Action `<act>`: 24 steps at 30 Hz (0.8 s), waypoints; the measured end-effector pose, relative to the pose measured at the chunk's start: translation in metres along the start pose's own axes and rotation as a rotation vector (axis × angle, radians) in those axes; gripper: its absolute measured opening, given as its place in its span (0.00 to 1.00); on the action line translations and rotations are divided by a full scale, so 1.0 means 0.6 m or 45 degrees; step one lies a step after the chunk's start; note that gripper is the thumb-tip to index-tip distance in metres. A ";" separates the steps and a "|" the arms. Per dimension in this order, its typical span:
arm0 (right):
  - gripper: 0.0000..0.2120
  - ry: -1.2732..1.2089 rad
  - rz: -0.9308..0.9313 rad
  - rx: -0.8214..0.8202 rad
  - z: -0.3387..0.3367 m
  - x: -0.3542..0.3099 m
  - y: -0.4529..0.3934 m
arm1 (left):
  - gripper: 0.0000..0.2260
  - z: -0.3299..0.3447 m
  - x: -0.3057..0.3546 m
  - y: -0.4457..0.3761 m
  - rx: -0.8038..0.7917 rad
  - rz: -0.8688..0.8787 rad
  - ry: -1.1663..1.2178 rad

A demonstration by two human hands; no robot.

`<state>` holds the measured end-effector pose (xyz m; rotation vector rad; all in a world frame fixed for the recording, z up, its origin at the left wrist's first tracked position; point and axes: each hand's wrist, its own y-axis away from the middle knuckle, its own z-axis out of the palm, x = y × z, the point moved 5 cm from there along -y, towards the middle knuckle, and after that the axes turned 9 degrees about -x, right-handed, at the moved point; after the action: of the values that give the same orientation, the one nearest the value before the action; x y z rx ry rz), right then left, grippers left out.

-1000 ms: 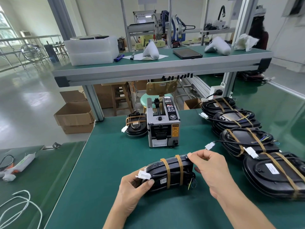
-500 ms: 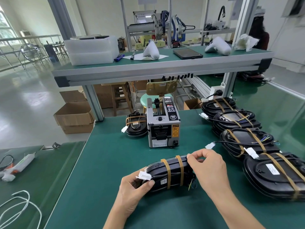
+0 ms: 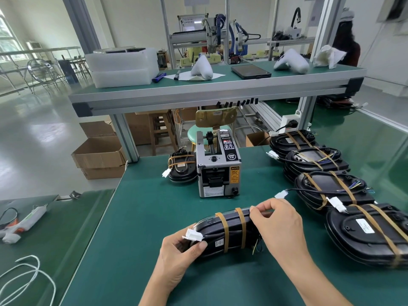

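Centre: black housing (image 3: 233, 228) crossed by two tan bands (image 3: 224, 230), with a white connector (image 3: 193, 235) at its 9 o'clock end. Bench (image 3: 154, 217): plain dark green mat. At 12 o'clock, a grey tape dispenser (image 3: 218, 171) with a black control panel and a yellow caution label (image 3: 235, 175). At 3 o'clock, a row of black units (image 3: 326, 184) with tan bands and white plugs; the nearest carries a white label (image 3: 365, 226). At 10 o'clock, brown cardboard boxes (image 3: 99, 153); at 11 o'clock, translucent white trays (image 3: 121, 69).

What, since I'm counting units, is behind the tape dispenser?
A green stool, and at left one banded black unit; the tape dispenser covers its right edge.
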<state>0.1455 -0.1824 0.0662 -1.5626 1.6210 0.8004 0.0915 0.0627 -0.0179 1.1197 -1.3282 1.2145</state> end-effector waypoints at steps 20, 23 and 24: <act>0.06 -0.446 0.121 -0.014 0.039 0.040 -0.010 | 0.24 -0.002 -0.003 -0.002 -0.008 -0.013 -0.033; 0.07 -0.525 0.137 -0.022 0.045 0.043 -0.007 | 0.24 0.001 -0.002 -0.003 -0.025 -0.012 -0.004; 0.07 -0.511 0.128 -0.011 0.046 0.044 -0.006 | 0.24 0.001 -0.002 -0.003 -0.025 -0.013 0.001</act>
<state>0.1514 -0.1734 0.0295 -1.2348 1.4067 1.0973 0.0933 0.0622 -0.0191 1.1108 -1.3297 1.1917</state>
